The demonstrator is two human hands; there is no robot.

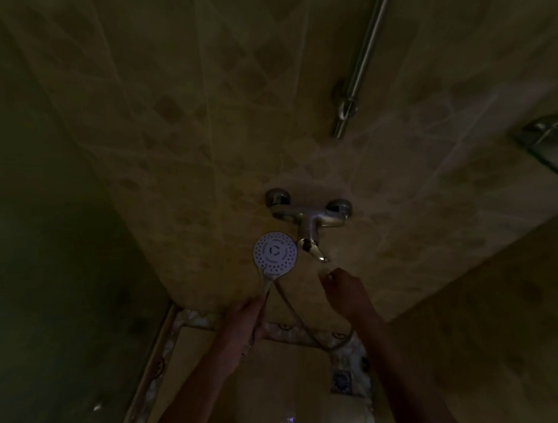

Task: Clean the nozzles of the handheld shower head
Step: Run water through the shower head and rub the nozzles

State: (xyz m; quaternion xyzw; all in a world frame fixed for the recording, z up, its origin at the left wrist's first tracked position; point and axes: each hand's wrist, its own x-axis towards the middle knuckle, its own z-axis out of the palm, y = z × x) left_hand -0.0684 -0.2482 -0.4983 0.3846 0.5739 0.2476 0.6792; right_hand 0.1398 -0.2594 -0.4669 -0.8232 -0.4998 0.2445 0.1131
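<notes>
The handheld shower head (275, 254) is round and white, its dotted nozzle face turned toward me in a dim shower stall. My left hand (247, 317) grips its chrome handle from below. A hose (294, 316) runs down from the handle toward the floor corner. My right hand (341, 288) hovers just below the tip of the mixer tap's lever (314, 250), fingers loosely curled; nothing is visibly in it. The light is too dim to tell whether the fingers touch the lever.
The chrome mixer tap (309, 212) is fixed to the beige tiled wall. A riser rail (360, 68) with a slider stands above right. A glass panel with a bracket (541, 130) is at far right. A floor drain (341, 381) lies low in the corner.
</notes>
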